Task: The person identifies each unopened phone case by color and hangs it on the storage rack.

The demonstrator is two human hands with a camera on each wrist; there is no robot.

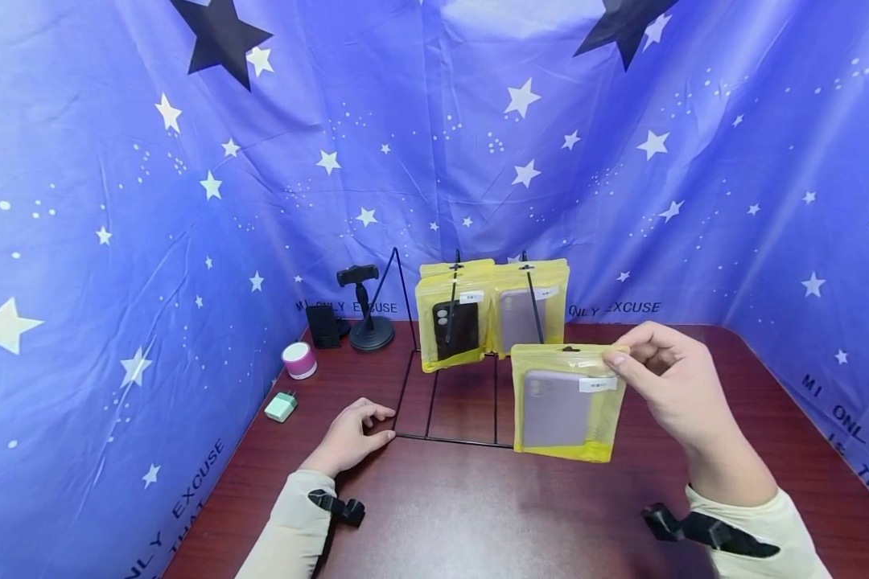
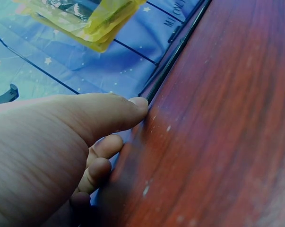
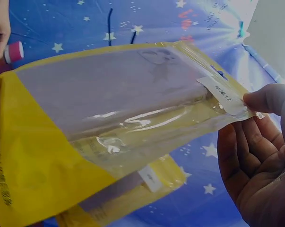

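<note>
My right hand [image 1: 669,386] pinches the top right corner of a yellow-edged clear zip bag [image 1: 561,454] between thumb and fingers. A lilac phone case [image 1: 553,410] shows inside it, with a white label near the top. In the right wrist view the same bag [image 3: 43,161] slants across the picture. My left hand [image 1: 351,434] holds the front left corner of a black wire rack [image 1: 449,439] at the tabletop; in the left wrist view the thumb [image 2: 128,109] presses on the wire. Bagged cases hang on the rack's prongs: a black phone case [image 1: 458,330] and a lilac one [image 1: 514,318].
Left of the rack stand a black phone holder [image 1: 372,331] and a small black stand [image 1: 323,327]. Nearer are a pink and white round object [image 1: 299,360] and a mint plug adapter [image 1: 281,407]. A blue star-patterned cloth [image 1: 420,145] surrounds the reddish-brown table [image 1: 478,515].
</note>
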